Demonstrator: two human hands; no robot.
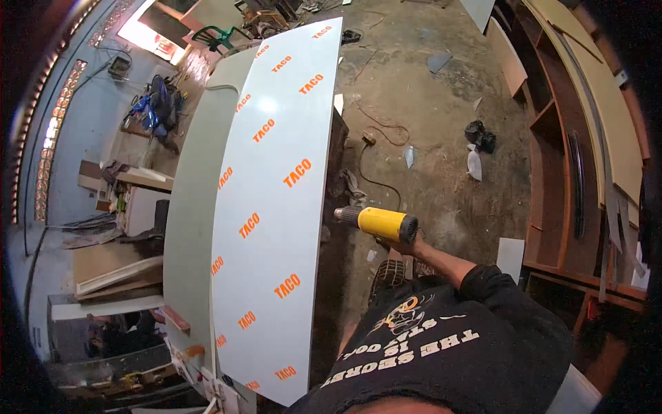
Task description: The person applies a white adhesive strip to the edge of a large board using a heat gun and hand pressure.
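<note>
My right hand (412, 247) is closed round the handle of a yellow heat gun (381, 223); the gun's body hides most of the fingers. The ribbed dark nozzle (347, 215) points left, close to the edge of a long white panel (276, 207) printed with repeated orange lettering. This panel lies on top of a wider grey-green board (189, 207), which shows along its left side. My left hand is out of sight.
A dark cord (379, 181) and an orange cord cross the concrete floor right of the panel. Black and white plastic bags (476, 148) and scraps lie there. A brown wooden cabinet frame (552, 172) lines the right. Blue tangled gear (157, 103) and a green chair (217, 36) stand left.
</note>
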